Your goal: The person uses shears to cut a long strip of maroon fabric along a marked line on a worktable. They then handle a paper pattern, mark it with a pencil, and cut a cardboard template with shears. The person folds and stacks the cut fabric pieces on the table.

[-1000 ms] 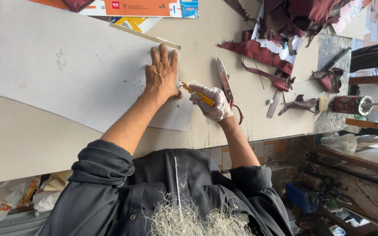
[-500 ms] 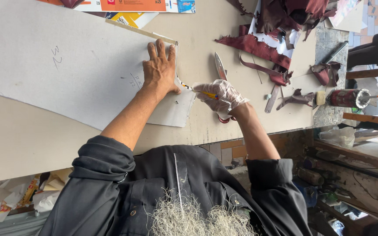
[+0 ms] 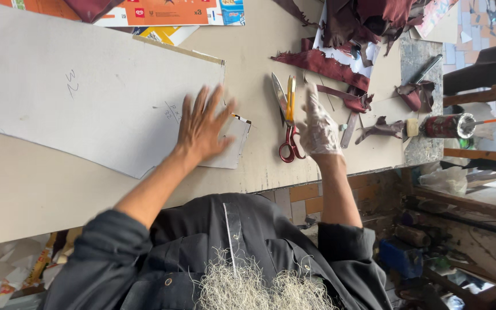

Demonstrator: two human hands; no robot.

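At centre frame the gloved right hand point(image 3: 318, 123), fingers spread and empty, hovers just right of the red-handled scissors point(image 3: 287, 117) lying lengthwise up the bench point(image 3: 259, 51), while the left hand point(image 3: 202, 123) presses flat, fingers splayed, on grey cardboard point(image 3: 87, 97).

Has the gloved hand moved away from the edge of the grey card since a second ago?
Yes. The gloved right hand has left the grey card edge and now hovers open, past the red-handled scissors.
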